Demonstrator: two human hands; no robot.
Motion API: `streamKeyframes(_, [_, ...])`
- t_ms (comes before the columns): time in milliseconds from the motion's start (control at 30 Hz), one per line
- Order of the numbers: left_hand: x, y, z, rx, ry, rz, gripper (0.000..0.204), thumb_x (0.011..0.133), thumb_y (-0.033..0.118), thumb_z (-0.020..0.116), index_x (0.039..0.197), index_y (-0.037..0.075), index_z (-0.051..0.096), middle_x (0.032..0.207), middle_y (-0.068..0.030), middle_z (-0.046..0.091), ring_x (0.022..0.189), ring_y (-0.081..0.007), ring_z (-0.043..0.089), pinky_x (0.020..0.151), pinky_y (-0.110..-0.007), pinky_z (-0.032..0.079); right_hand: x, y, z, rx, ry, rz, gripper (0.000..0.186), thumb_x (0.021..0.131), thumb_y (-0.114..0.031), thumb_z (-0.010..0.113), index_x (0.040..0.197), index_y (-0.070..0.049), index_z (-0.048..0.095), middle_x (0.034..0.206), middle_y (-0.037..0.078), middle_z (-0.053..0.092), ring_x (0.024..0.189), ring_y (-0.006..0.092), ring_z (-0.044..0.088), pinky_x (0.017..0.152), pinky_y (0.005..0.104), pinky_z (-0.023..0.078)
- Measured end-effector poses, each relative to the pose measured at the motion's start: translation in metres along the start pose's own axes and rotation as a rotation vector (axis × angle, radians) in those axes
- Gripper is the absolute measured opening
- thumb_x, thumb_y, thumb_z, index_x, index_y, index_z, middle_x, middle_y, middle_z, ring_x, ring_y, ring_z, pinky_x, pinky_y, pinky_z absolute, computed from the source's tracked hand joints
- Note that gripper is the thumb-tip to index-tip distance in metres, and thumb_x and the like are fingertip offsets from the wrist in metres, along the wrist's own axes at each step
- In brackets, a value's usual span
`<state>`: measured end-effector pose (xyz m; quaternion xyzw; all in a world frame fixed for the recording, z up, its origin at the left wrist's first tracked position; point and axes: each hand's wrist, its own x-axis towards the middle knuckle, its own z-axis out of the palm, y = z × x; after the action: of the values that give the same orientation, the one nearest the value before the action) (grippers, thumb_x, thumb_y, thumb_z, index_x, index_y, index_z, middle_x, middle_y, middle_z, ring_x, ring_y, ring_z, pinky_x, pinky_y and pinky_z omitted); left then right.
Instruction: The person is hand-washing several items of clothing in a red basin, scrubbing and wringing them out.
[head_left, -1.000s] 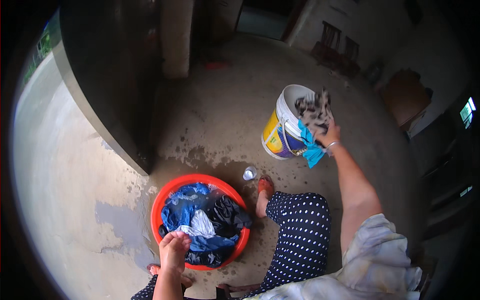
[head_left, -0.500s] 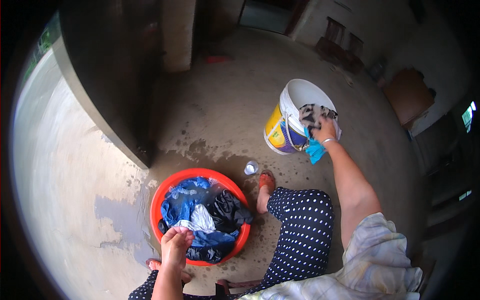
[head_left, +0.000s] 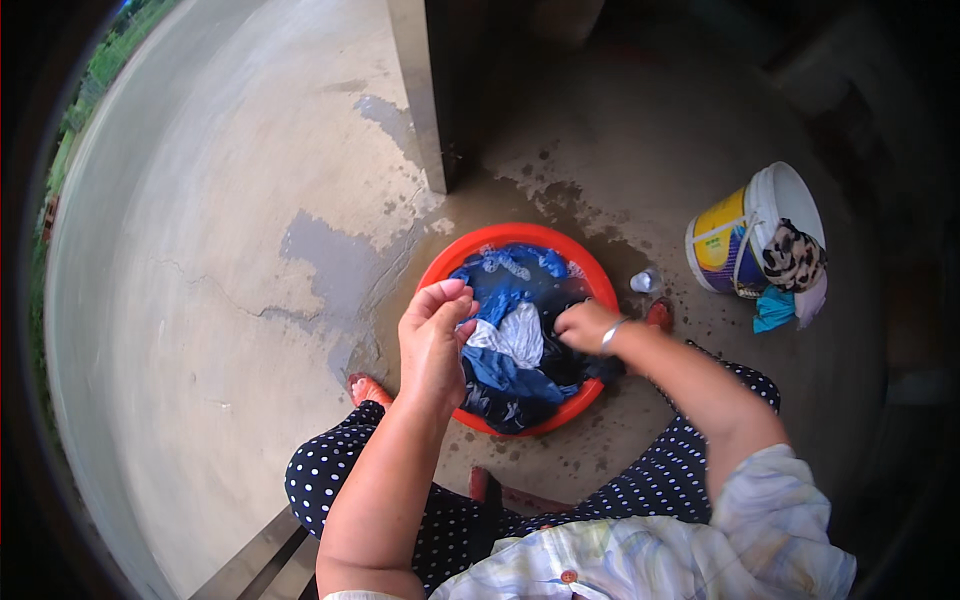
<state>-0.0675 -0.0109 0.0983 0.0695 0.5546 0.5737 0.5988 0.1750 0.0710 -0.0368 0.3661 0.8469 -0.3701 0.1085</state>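
Both forearms reach over a red plastic basin (head_left: pixel 474 242) of wet blue, white and black clothes. My left hand (head_left: pixel 433 335) is raised above the basin's near-left part, empty, its fingers loosely curled and apart. My right hand (head_left: pixel 590 325), wearing a silver bangle and slightly blurred, has bent fingers closed on black cloth (head_left: pixel 565 362) at the basin's right side. A white bucket (head_left: pixel 722 235) with yellow and purple markings stands to the right, a leopard-print cloth (head_left: pixel 792 255) and a turquoise cloth (head_left: pixel 773 310) hanging over its side.
A small clear container (head_left: pixel 645 281) stands on the wet concrete floor (head_left: pixel 250 380) between basin and bucket. A dark pillar (head_left: pixel 420 120) rises beyond the basin. My feet in red sandals flank the basin. Metal bars (head_left: pixel 245 565) show at the lower left; greenery lines the far left.
The view has swung left toward the basin. My right hand has let go of the leopard-print cloth, left on the bucket, and moved down to the black cloth. My left hand stays over the basin.
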Motion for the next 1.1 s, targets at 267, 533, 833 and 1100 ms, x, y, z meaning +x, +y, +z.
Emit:
streamKeyframes(267, [-0.009,0.020,-0.010,-0.139,-0.018,-0.067,0.022,0.081,0.007,0.053,0.102,0.003,0.051,0.098,-0.0086,0.056,0.088,-0.0164,0.055,0.079,-0.029,0.043,0.042,-0.074,0.141,0.170,-0.095,0.429,0.047,0.075,-0.043,0.062,0.097,-0.002,0.059,0.097,0.020,0.061,0.096,0.0351,0.057,0.085,0.0409,0.044])
streamKeyframes(533, [-0.009,0.029,-0.012,-0.182,-0.047,-0.034,0.019,0.081,0.008,0.054,0.099,0.004,0.052,0.096,-0.0077,0.057,0.087,-0.0161,0.055,0.078,-0.028,0.043,0.012,-0.038,0.081,0.687,-0.016,0.170,0.025,0.082,-0.023,0.058,0.078,0.002,0.063,0.072,0.006,0.057,0.068,0.0127,0.051,0.063,0.0259,0.040])
streamKeyframes(833, [-0.006,0.029,-0.022,-0.122,-0.096,-0.032,0.014,0.081,0.009,0.055,0.095,0.006,0.054,0.095,-0.0062,0.058,0.084,-0.0140,0.055,0.074,-0.026,0.045,-0.064,-0.151,-0.052,1.330,0.357,-0.163,0.014,0.072,-0.004,0.053,0.068,0.009,0.057,0.083,0.010,0.055,0.074,0.0142,0.048,0.070,0.0231,0.037])
streamKeyframes(1100, [-0.002,0.031,-0.031,-0.060,-0.186,0.044,0.018,0.076,0.002,0.055,0.094,0.004,0.055,0.090,-0.0057,0.059,0.080,-0.0129,0.056,0.070,-0.023,0.045,-0.110,-0.220,-0.126,1.123,0.600,-0.397,0.021,0.066,-0.016,0.050,0.055,0.001,0.045,0.067,0.013,0.048,0.054,0.0161,0.042,0.051,0.0273,0.039])
